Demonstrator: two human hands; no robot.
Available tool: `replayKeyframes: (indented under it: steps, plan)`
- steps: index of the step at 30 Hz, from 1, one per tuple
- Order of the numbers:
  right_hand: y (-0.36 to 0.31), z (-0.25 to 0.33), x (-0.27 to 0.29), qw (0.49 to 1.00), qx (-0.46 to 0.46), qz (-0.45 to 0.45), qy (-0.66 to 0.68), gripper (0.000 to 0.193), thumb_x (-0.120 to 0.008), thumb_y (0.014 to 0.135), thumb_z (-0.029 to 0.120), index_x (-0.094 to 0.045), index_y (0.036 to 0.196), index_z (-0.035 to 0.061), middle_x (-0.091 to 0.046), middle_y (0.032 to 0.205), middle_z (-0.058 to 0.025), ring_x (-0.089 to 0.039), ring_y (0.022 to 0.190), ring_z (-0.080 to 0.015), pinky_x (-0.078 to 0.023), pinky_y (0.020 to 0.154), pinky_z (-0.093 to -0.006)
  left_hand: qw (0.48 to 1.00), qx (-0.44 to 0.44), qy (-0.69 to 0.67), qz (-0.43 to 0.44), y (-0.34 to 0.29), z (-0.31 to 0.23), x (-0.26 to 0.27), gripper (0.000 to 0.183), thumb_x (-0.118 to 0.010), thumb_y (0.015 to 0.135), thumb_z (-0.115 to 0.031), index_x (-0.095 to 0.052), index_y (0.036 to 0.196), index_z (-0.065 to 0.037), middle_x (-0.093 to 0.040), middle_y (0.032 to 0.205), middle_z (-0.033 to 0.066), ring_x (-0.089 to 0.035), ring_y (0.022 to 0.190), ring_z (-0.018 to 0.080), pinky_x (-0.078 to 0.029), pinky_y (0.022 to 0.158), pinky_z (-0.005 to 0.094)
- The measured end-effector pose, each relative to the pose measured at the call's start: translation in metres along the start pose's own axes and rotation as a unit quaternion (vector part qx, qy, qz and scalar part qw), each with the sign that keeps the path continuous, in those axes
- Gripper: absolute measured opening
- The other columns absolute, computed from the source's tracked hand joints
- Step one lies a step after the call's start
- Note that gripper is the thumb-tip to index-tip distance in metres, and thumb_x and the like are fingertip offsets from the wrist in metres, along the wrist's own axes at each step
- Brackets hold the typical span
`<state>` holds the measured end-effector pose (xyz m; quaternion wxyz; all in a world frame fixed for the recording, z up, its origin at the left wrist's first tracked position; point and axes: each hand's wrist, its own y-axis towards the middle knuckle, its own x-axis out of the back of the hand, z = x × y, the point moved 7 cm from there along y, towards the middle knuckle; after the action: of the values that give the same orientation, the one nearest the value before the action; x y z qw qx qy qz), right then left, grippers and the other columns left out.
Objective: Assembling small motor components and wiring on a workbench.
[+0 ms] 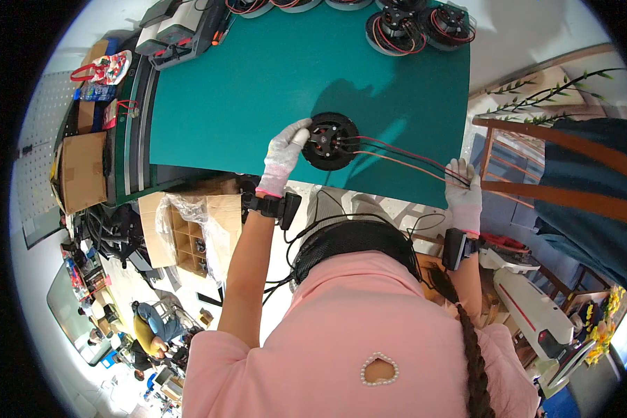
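A round black motor [331, 142] rests near the front edge of the green tabletop [258, 83]. My left hand [285, 150], in a pale work glove, grips the left rim of the motor between thumb and fingers. Several long wires [404, 157], red, black and orange, run from the motor's right side. Their far ends are pinched in my gloved right hand [465, 187], just past the table's right front corner. The wires stretch nearly straight between motor and hand. Dark devices are strapped on both my wrists.
Several similar wired motors [397, 31] stand along the far table edge. A grey machine [174, 31] sits at the far left corner. An open divided carton [188, 240] is below the left front edge. A brown-framed rack with dark cloth [592, 188] stands at the right. Other people are in the background.
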<state>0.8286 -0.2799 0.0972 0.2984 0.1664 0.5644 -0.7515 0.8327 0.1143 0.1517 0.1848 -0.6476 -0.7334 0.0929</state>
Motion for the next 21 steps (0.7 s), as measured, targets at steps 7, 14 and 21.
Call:
replayKeyframes:
  steps: [7, 14, 21]
  plan:
    - [-0.02, -0.002, 0.025, 0.999, 0.049, -0.016, 0.009, 0.033, -0.03, 0.097, 0.027, -0.049, 0.103, 0.0013, -0.048, 0.122, -0.0196, -0.045, 0.116, -0.0353, -0.036, 0.099, -0.0498, 0.992, -0.025, 0.125, -0.001, 0.019, 0.016, 0.025, 0.033, -0.05, 0.089, -0.017, -0.053, 0.12, -0.004, -0.057, 0.117, 0.0093, -0.052, 0.11, 0.0178, -0.039, 0.094, 0.0275]
    - [-0.062, -0.012, 0.036, 0.989, 0.131, -0.063, 0.02, 0.031, -0.031, 0.097, 0.025, -0.048, 0.104, 0.0004, -0.05, 0.119, -0.0193, -0.044, 0.117, -0.0347, -0.033, 0.101, -0.0492, 0.985, -0.002, 0.138, 0.104, 0.05, 0.04, 0.024, 0.039, -0.053, 0.087, -0.02, -0.051, 0.123, -0.005, -0.054, 0.121, 0.0111, -0.051, 0.111, 0.0195, -0.04, 0.093, 0.0295]
    - [-0.098, -0.02, 0.052, 0.978, 0.194, -0.083, 0.007, 0.035, -0.029, 0.097, 0.032, -0.049, 0.105, 0.0036, -0.052, 0.118, -0.0172, -0.048, 0.113, -0.0343, -0.036, 0.098, -0.0515, 0.965, 0.016, 0.144, 0.221, 0.065, 0.052, 0.02, 0.048, -0.059, 0.082, -0.026, -0.049, 0.124, -0.006, -0.053, 0.118, 0.0135, -0.057, 0.099, 0.0205, -0.043, 0.089, 0.0294]
